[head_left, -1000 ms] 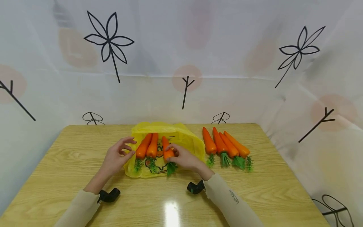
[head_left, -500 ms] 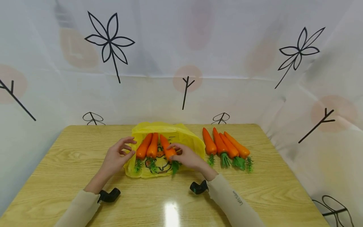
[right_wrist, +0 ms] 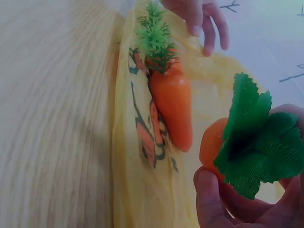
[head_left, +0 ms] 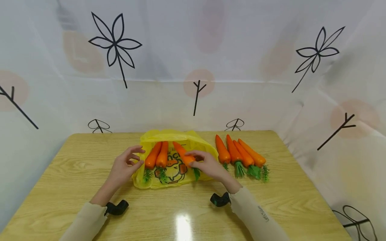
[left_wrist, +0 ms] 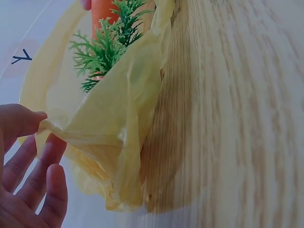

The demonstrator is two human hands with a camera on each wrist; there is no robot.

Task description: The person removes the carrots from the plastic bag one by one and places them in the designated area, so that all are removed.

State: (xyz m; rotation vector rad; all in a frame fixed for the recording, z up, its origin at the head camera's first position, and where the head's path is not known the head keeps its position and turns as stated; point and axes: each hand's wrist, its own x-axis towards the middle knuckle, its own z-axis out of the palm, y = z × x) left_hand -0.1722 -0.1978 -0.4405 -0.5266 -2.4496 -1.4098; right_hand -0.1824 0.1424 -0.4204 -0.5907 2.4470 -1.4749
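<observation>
A yellow plastic bag [head_left: 208, 152] with a printed cartoon lies on its side, its mouth toward me. My left hand [head_left: 123, 165] pinches the bag's rim [left_wrist: 52, 128] between thumb and a finger; its other fingers are spread. In the bag's mouth, my right hand [head_left: 211, 164] grips a carrot [head_left: 182, 154] near its leafy end. That carrot's green leaves [right_wrist: 259, 137] face the right wrist camera, and its tip points up and left. Two other carrots lie side by side in the bag's left part, a left one [head_left: 153, 157] and a right one [head_left: 162, 155].
Several more carrots [head_left: 239, 155] lie in a row to the right of the bag, leaves toward me. Everything rests on a wood-grain table [head_left: 90, 150]. A white cloth [head_left: 169, 67] with black plant drawings hangs behind and at both sides.
My right hand has moved to the right with the carrot, whose tip now leans further left. The left hand and the other carrots stay where they were.
</observation>
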